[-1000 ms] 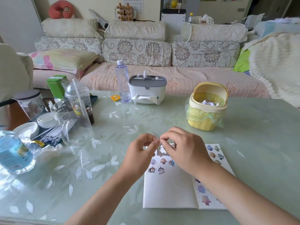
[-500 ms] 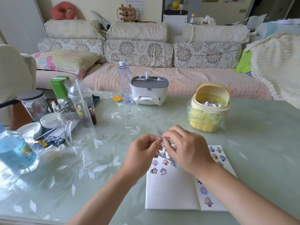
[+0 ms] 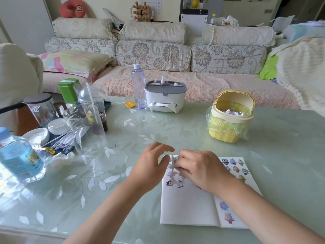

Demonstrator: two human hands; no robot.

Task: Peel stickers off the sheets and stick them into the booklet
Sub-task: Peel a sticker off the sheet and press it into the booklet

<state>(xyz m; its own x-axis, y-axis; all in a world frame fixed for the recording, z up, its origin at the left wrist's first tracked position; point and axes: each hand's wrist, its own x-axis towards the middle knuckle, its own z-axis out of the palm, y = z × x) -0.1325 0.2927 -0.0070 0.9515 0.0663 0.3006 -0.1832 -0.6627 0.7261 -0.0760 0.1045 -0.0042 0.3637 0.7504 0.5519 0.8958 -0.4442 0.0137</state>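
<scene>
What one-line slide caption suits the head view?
Right hand holds a sticker strip over the open booklet; left hand open beside it.

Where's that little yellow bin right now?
In the head view, the yellow bin stands toward the right of the table, beyond the open booklet and right of the white tissue box.

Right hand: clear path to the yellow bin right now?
Probably yes. Only bare table lies between the right hand and the yellow bin, and the bin's lid is swung up, so its mouth is open. The hand is pinching a sticker sheet, though, so it is not free.
</scene>
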